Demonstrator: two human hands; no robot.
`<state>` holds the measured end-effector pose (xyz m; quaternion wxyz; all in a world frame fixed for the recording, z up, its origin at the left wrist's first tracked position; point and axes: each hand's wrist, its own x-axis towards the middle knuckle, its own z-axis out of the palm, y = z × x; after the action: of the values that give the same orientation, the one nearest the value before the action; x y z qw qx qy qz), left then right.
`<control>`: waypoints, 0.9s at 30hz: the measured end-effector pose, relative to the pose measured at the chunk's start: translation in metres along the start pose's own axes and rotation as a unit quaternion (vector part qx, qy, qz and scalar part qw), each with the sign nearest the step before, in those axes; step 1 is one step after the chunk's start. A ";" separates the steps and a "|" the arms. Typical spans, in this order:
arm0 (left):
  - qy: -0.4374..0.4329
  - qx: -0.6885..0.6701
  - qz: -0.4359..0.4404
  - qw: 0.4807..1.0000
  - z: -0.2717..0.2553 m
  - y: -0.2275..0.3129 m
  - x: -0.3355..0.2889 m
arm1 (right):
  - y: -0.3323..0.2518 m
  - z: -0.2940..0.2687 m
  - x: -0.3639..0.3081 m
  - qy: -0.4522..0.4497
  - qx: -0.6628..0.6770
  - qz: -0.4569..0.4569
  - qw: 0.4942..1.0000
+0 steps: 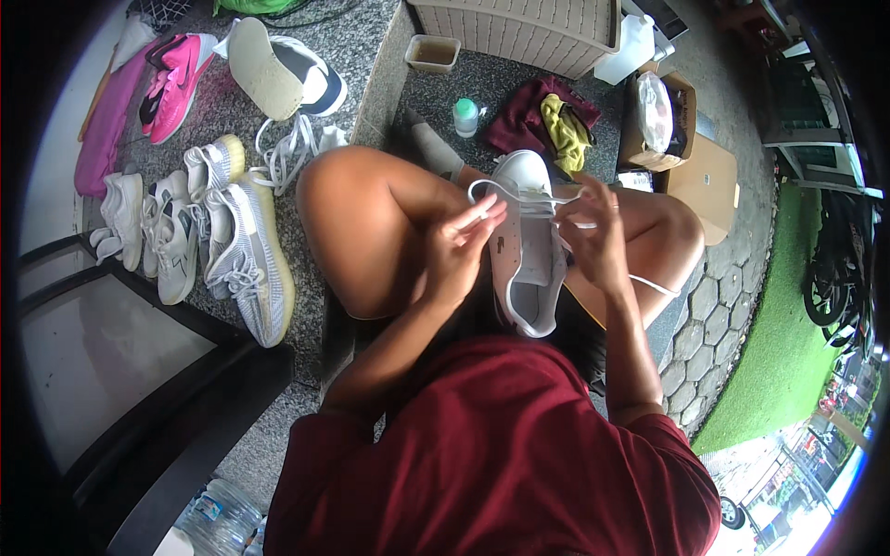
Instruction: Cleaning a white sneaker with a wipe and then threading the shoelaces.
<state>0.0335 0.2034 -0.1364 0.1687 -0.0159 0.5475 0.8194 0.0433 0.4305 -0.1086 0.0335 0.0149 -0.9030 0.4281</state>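
A white sneaker [505, 273] rests between my thighs, its toe pointing away from me and its opening facing up. Its white shoelace [533, 196] runs through the holes near the toe and loops up on the left. My left hand [464, 243] pinches the shoelace at the fingertips, just left of the shoe. On the other side, my right hand [594, 233] has its fingers curled by the eyelets, with lace at the thumb and fingers. A loose length of lace lies across my right thigh. The exact grip of the right fingers is partly hidden.
Left of me, a stone ledge holds several grey-white sneakers [246, 264], pink shoes [181, 88] and a white-navy shoe [315, 83]. Ahead are a small bottle [465, 118], maroon cloth [519, 116], yellow cloth [564, 134], a plastic tub [433, 54] and cardboard boxes [709, 185].
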 end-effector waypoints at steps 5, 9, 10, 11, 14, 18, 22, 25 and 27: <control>0.067 -0.061 -0.006 0.996 0.026 -0.039 0.012 | -0.009 0.026 -0.010 -0.048 -0.086 0.014 0.995; 0.087 -0.046 0.043 0.994 0.035 -0.047 0.014 | -0.008 0.034 -0.011 -0.055 -0.102 0.017 0.993; 0.086 -0.040 0.061 0.994 0.037 -0.047 0.015 | -0.008 0.035 -0.010 -0.047 -0.104 0.021 0.993; 0.088 -0.027 0.049 0.995 0.038 -0.047 0.013 | -0.005 0.036 -0.010 -0.047 -0.104 0.020 0.993; 0.090 0.012 0.038 0.995 0.036 -0.049 0.009 | 0.001 0.040 -0.010 -0.032 -0.115 0.005 0.993; 0.072 0.052 0.049 0.995 0.024 -0.053 0.006 | 0.000 0.040 -0.009 -0.039 -0.115 0.001 0.993; 0.077 0.123 0.067 0.987 0.028 -0.044 0.006 | -0.012 0.036 -0.009 -0.045 -0.111 0.025 0.993; 0.065 0.186 0.114 0.974 0.029 -0.043 0.004 | -0.012 0.039 -0.012 -0.039 -0.124 0.028 0.991; 0.051 0.203 0.113 0.971 0.033 -0.041 0.004 | -0.009 0.041 -0.013 -0.029 -0.131 0.014 0.991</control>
<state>0.0466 0.2484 -0.1606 0.0461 0.0387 0.7088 0.7028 0.0549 0.3934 -0.1284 0.0027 0.0106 -0.9521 0.3055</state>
